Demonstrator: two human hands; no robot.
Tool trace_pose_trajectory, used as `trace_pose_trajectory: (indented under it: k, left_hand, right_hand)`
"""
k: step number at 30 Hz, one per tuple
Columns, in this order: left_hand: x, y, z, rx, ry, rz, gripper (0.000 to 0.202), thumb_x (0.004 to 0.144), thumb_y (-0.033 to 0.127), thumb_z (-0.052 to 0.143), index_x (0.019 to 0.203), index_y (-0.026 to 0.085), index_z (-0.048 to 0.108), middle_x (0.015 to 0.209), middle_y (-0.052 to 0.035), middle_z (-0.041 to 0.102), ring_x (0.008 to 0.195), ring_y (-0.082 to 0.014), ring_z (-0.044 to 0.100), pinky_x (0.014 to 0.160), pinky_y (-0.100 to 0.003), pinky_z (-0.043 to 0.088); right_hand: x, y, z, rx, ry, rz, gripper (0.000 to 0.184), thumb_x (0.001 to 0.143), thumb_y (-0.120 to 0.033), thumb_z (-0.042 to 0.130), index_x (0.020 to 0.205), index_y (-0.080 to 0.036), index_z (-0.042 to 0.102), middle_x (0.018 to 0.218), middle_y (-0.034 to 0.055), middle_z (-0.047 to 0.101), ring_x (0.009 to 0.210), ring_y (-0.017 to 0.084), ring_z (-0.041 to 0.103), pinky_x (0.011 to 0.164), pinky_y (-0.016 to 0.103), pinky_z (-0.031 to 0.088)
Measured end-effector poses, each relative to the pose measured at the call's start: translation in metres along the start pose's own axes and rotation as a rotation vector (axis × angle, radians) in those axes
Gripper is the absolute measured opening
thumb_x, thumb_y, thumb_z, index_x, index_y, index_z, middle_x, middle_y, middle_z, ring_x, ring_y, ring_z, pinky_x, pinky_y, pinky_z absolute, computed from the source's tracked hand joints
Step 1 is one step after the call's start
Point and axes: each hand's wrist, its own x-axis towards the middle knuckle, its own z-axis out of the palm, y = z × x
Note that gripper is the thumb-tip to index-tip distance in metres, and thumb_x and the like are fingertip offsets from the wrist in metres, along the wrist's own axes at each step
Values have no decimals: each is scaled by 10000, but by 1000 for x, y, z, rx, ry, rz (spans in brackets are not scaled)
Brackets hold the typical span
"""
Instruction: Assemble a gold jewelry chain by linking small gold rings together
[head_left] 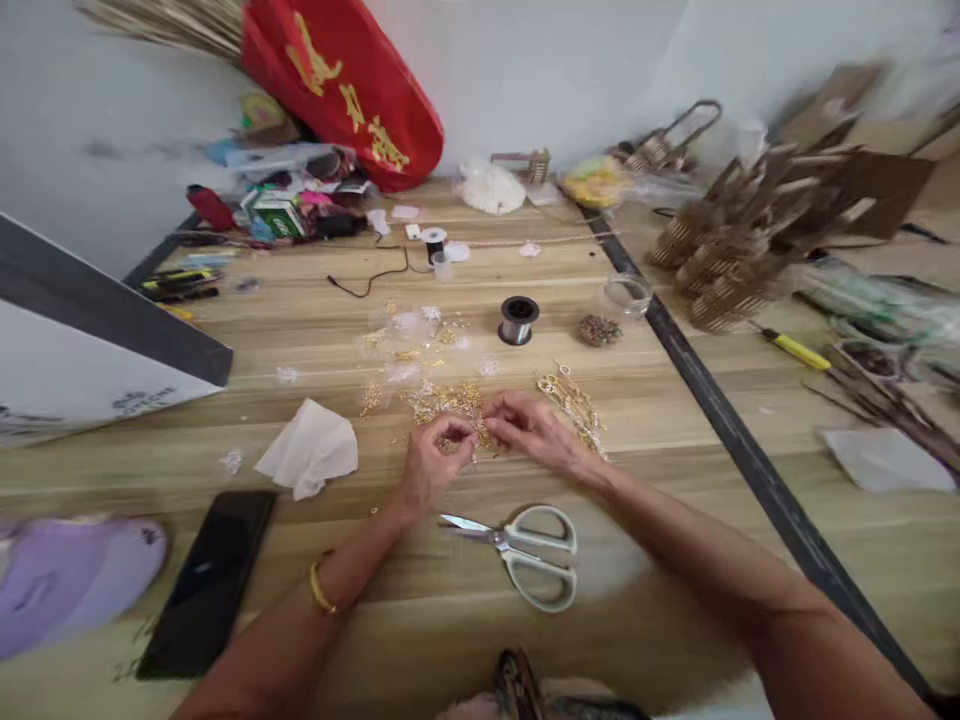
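Left hand [439,455] and right hand [529,430] pinch thumb to finger, on what cannot be told, beside gold-coloured beads [454,395] at their eleven o'clock on the desk [660,420], likely light, hard, slippery and best gripped singly by the sides.

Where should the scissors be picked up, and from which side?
By the white looped handles, coming from the person's right. The scissors lie flat on the table, blades pointing left, so that side keeps clear of the tips. The loops' openings should offer an easy hold, likely best for the right hand.
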Motion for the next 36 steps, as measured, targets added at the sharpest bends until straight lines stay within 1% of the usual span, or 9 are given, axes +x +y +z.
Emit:
trace_pose_trajectory:
  k: [5,9,13,17,20,23,26,31,36]
  left_hand:
    - [4,2,1,-58,-13,-71,35,736,171,597,728,141,613,707,-14,634,670,-115,580,659,-210,463]
    - [4,3,1,-107,-41,-95,60,733,196,610,712,140,605,704,-19,628,672,-123,579,668,-223,469]
    - [4,2,1,-141,-76,-106,75,731,211,623,715,139,609,712,-21,627,679,-125,578,681,-229,470]
    - [4,3,2,-188,-92,-142,92,725,225,637,717,137,615,709,-20,621,673,-122,568,678,-228,459]
    - [5,6,1,-255,-109,-215,124,710,247,657,722,129,623,704,-22,616,659,-117,550,648,-225,439]
    - [7,9,-1,-343,-152,-281,163,699,278,676,717,124,627,685,-13,604,640,-106,524,623,-219,412]
    - [8,9,-2,-398,-177,-308,180,689,294,693,707,126,630,670,-6,595,628,-100,506,610,-217,393]
    - [8,3,-3,-476,-183,-318,166,707,289,687,728,135,630,682,-4,600,636,-105,513,622,-226,396]
    - [7,1,-3,-481,-183,-316,153,706,273,696,716,133,634,679,-2,593,634,-97,500,615,-217,381]
  right_hand:
    - [-4,-9,1,-94,30,-37,165,840,-312,572,874,-152,559,693,-14,537,597,86,476,526,196,372]
    - [-3,-8,3,-116,3,-9,150,845,-286,555,897,-150,591,709,-5,563,624,94,492,549,202,377]
    - [-3,-3,2,-152,-20,-3,146,857,-263,531,899,-149,613,734,-2,581,617,88,463,553,203,353]
    - [-3,-2,0,-161,-39,-3,138,859,-250,518,882,-142,601,713,-12,549,601,81,428,536,198,322]
    - [-3,-5,-1,-168,-56,15,132,860,-249,508,862,-144,588,684,-20,519,584,79,401,527,200,306]
    - [-3,-10,-2,-138,-73,48,137,859,-261,508,843,-143,576,662,-26,494,570,78,380,516,201,295]
    - [-3,-12,-2,-50,-84,71,165,859,-296,514,835,-142,570,648,-32,474,567,79,385,514,200,302]
    - [-1,-10,-2,135,-124,85,195,825,-330,584,875,-142,572,689,-21,516,600,82,446,549,206,350]
    - [0,-10,-3,154,-125,86,181,815,-318,608,836,-138,593,672,-27,520,585,72,440,538,203,347]
